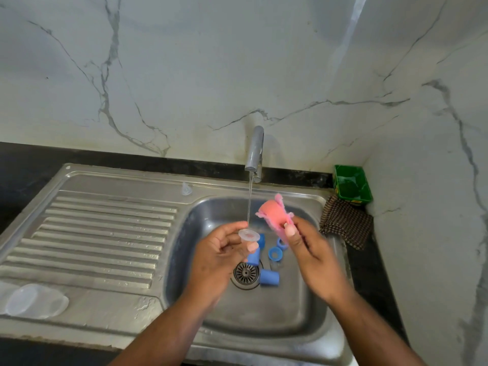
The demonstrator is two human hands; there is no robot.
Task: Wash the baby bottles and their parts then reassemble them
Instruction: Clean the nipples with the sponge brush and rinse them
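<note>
The left hand (pixel 219 249) pinches a clear nipple (pixel 249 235) between thumb and fingers, its flat flange up, just under the thin water stream (pixel 249 199) from the tap (pixel 254 149). The right hand (pixel 311 254) grips a pink sponge (pixel 272 215) with thumb and curled fingers, just right of the stream and apart from the nipple.

The nipple looks light, soft and slippery when wet. It probably squashes under a hard pinch, so the stiffer flange rim seems the best place to hold it while the sponge works the inside. The sponge is soft and frayed at its edges.

Below the hands, in the sink basin (pixel 264 313), lie 2 blue caps (pixel 269 277) and 2 blue rings (pixel 275 253) near the drain strainer (pixel 246 272). They are light, rigid and likely to skid. A dropped nipple would land among them.

A 2nd nipple (pixel 186 188) stands on the far ledge. Clear bottles (pixel 37 301) lie at the near left of the drainboard (pixel 105 233). A green tub (pixel 352 184) and checked cloth (pixel 346 223) sit far right, clear of the work.
</note>
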